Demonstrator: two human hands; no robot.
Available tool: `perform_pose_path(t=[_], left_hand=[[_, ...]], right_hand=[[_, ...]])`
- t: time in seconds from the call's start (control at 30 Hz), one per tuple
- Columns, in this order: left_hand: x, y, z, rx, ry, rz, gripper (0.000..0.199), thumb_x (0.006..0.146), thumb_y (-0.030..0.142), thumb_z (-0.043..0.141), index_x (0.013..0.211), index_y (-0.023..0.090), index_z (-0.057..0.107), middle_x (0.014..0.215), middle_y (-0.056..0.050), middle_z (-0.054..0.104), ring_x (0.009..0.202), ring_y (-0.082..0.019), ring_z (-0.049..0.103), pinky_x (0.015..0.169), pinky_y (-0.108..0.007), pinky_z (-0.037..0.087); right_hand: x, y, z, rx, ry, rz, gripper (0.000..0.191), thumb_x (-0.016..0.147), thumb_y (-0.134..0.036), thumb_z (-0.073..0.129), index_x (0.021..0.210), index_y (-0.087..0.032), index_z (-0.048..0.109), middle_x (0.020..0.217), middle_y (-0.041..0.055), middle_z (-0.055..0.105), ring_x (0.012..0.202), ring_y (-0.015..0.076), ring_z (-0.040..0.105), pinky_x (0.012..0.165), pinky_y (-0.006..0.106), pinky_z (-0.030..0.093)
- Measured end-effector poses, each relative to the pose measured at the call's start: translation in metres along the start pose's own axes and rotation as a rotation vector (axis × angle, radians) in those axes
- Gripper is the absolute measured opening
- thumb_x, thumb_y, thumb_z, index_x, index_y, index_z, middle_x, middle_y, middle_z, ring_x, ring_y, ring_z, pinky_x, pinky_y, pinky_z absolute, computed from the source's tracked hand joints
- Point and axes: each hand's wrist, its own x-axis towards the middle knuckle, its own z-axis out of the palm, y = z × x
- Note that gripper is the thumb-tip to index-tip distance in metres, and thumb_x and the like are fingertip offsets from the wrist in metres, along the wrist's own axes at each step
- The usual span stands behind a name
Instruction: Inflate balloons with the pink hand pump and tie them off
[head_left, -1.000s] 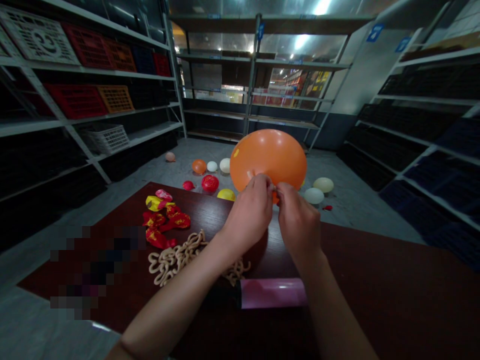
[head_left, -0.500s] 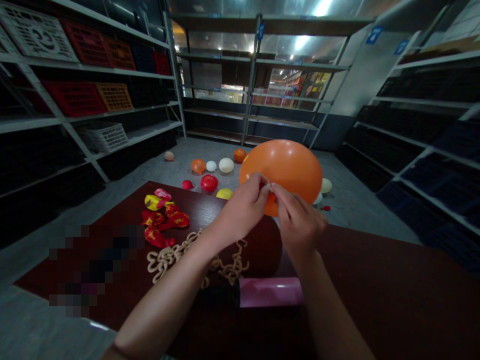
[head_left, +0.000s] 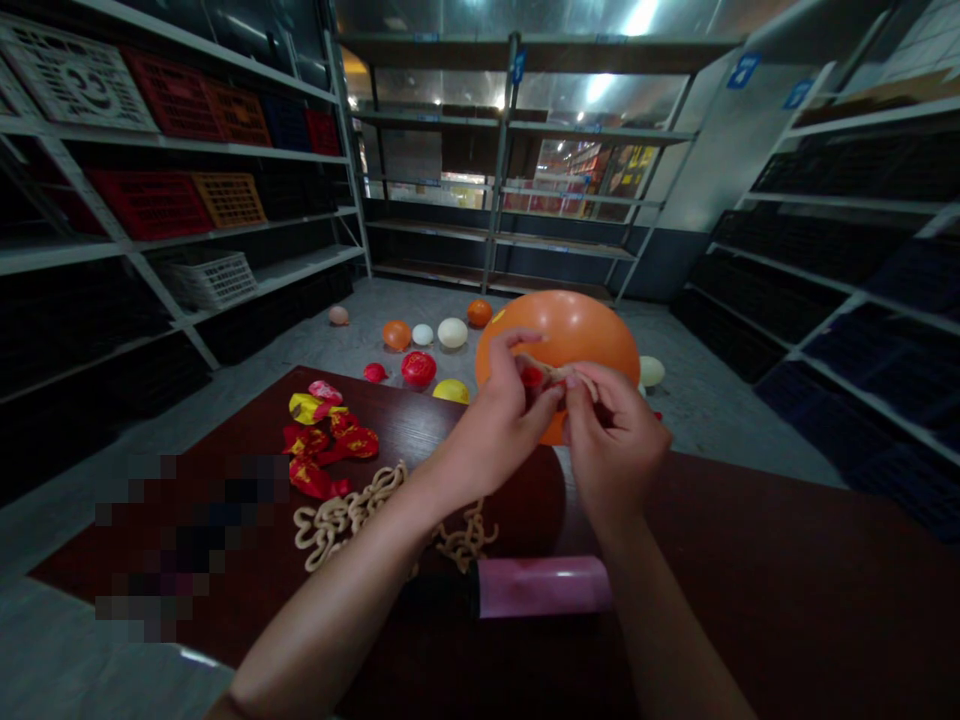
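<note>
Your left hand (head_left: 510, 405) pinches the orange balloon (head_left: 570, 325) by its neck, just right of centre frame, apparently keeping air in while your right hand (head_left: 619, 425) pinches a tan band (head_left: 591, 383).

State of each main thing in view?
Large orange balloon: inflated
Thin beige strand: pinched in right hand
Left hand: index finger raised, grip unclear
Red printed balloons on brown table: limp
Beige loops: loosely heaped
Pink plastic cylinder: lying on its side
Small round red balloon on floor: inflated
Small yellow floor balloon: inflated
</note>
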Motion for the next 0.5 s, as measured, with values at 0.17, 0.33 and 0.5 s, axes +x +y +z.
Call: perform_pose_path(t=[0.17,0.33,0.5], left_hand=[[0.001,-0.004,-0.001,0.019,0.018,0.042,0.050,0.090,0.010,0.054,0.134,0.018,0.032,0.081,0.000,0.052,0.073,-0.013,0.054,0.071,-0.029,0.049],[0.002,-0.005,-0.004,0.081,-0.013,0.083,0.046,0.091,0.009,0.052,0.133,0.015,0.034,0.082,0.000,0.053,0.073,-0.012,0.055,0.071,-0.027,0.048],[-0.001,-0.002,-0.004,0.331,-0.021,0.149,0.022,0.095,0.016,0.052,0.115,0.016,0.044,0.101,-0.007,0.061,0.087,-0.016,0.060,0.077,-0.030,0.048]], right_hand=[[0.002,-0.003,-0.001,0.092,-0.110,0.171,0.017,0.089,-0.036,0.058,0.095,-0.022,0.067,0.074,-0.0009,0.067,0.053,0.0097,0.058,0.047,0.023,0.046],[0.011,-0.013,-0.007,0.279,-0.270,0.342,0.016,0.087,-0.036,0.061,0.090,-0.020,0.062,0.056,-0.0072,0.054,0.037,0.0067,0.046,0.035,0.020,0.036],[0.009,-0.015,-0.006,0.258,-0.201,0.302,0.015,0.087,-0.035,0.060,0.089,-0.021,0.062,0.057,-0.0075,0.054,0.037,0.0074,0.046,0.035,0.021,0.038]])
